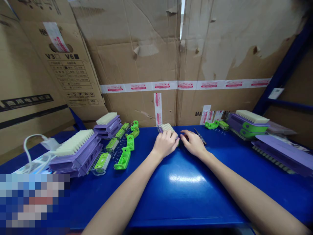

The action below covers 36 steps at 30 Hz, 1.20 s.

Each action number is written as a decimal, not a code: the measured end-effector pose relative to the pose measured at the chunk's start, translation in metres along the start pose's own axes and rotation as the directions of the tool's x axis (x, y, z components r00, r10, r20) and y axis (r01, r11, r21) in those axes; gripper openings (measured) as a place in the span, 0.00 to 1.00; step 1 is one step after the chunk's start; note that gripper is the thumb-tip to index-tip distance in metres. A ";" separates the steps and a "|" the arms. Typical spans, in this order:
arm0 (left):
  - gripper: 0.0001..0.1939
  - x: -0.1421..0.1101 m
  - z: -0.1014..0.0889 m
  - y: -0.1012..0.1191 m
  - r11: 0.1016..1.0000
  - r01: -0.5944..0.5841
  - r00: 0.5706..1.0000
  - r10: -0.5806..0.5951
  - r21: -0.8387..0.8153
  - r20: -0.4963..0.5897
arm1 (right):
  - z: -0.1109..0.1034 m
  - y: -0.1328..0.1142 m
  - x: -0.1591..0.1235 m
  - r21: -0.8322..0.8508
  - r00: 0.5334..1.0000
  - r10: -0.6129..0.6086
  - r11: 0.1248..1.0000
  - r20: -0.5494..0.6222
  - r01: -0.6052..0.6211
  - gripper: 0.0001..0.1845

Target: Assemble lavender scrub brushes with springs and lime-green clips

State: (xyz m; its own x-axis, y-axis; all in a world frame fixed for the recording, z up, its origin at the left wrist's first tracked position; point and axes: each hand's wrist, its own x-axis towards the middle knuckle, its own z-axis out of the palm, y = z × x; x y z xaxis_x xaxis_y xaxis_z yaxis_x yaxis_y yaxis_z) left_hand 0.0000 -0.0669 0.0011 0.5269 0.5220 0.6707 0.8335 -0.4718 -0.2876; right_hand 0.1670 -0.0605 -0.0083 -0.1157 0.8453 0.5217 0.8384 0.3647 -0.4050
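Note:
Near the middle of the table, my left hand (164, 144) is closed round a purple brush (168, 127) with cream bristles facing up. Its fingers cover much of the brush body, and a bit of green shows by the fingertips. My right hand (193, 142) is just right of it, fingers apart and loosely bent, with nothing visible in them. Whether its fingertips touch the brush's near end I cannot tell. A dark pen-like tool (200, 136) lies beside the right hand's outer edge.
Stacked purple brushes (75, 153) stand at left, beside green parts in clear housings (102, 163), thin springs (117, 148) and bright green brackets (123, 159). More brushes (249, 124) are stacked at right. Cardboard (139, 65) walls the back of the blue table (186, 202).

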 end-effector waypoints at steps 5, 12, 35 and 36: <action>0.14 0.000 0.000 -0.001 1.000 -0.009 0.998 0.009 0.001 -0.063 | 0.001 0.000 0.000 0.006 1.000 -0.010 1.000 0.011 0.010 0.16; 0.15 0.001 -0.001 -0.002 1.000 0.009 0.997 -0.008 0.012 -0.075 | 0.002 -0.001 -0.001 0.013 1.000 -0.018 1.000 0.008 0.017 0.16; 0.17 0.001 -0.005 -0.005 0.996 -0.089 0.995 0.089 -0.010 -0.053 | -0.014 0.000 0.003 -0.077 0.999 -0.016 0.997 -0.052 0.012 0.17; 0.17 0.001 -0.004 -0.005 0.996 -0.091 0.994 0.091 0.001 -0.054 | -0.015 -0.001 0.003 -0.085 0.998 -0.018 0.996 -0.053 0.013 0.17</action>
State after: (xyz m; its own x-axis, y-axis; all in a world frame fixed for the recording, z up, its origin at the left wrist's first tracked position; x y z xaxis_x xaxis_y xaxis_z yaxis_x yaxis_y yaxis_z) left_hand -0.0046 -0.0671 0.0062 0.5909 0.4380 0.6775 0.7822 -0.5166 -0.3482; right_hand 0.1741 -0.0639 0.0048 -0.1020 0.8167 0.5679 0.8791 0.3412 -0.3327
